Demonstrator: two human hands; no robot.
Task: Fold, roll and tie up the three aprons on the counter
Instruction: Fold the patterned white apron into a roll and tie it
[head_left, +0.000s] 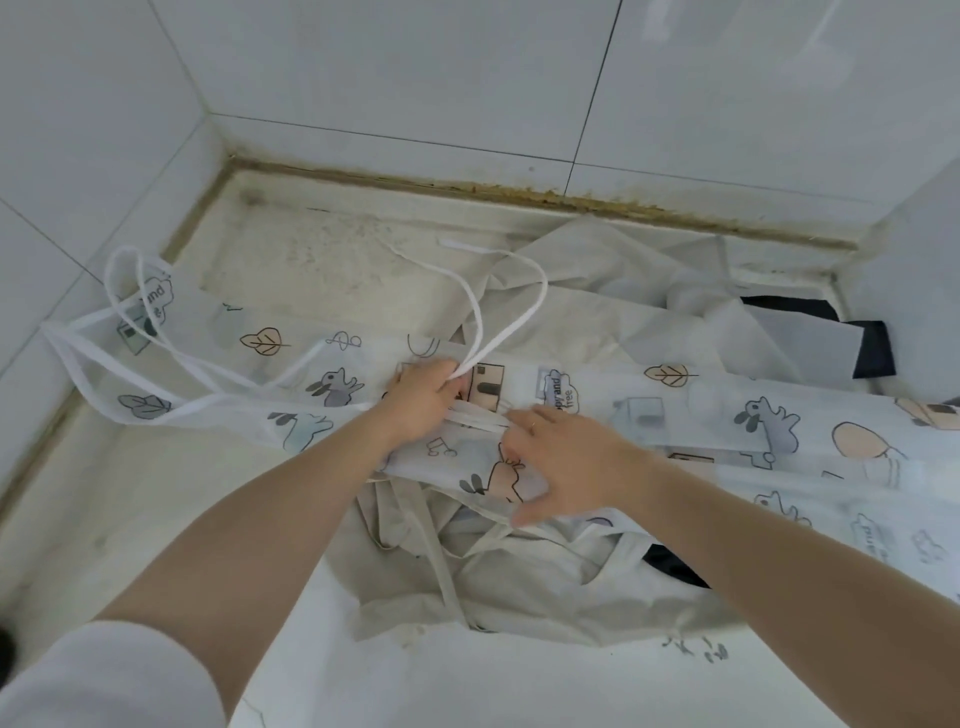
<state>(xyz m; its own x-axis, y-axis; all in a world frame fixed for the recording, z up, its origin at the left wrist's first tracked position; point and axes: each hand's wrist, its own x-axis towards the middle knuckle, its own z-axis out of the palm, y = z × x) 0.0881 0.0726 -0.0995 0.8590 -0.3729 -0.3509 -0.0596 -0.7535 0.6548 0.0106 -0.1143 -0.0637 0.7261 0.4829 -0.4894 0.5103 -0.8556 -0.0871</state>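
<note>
Two bare hands meet over the middle of the bench (322, 270), both on the printed apron (727, 415).

Printed apron: thin, white, see-through, spread in a long band from the bench's left edge across to its right edge. Print of grey rabbits, tan leaves, music notes, small houses. Cloud-shaped motifs carry writing; one beside the left hand reads "...ppy and free", part hidden in a fold. Another near the left edge shows "and" plus a cut-off word.

Left hand (421, 400): grip closed, fingers curled round a loop of white strap (519, 291) at the apron's middle; the loop arcs up toward the back edge of the bench.

Right hand (566, 462): lies on the apron just beside the left, fingers fairly straight and pressing on a bundle of straps, thumb spread toward the near edge. Grip loose, holding nothing that I can make out.

More white straps (119, 291) trail in loops at the left edge.

Beige apron (519, 587): crumpled under the printed one, reaching the near edge and showing again toward the back right corner.

Dark fabric (872, 348) near the right edge, partly covered; small faint scribbles near the front edge, unreadable.

White tiled wall (415, 67) behind.
</note>
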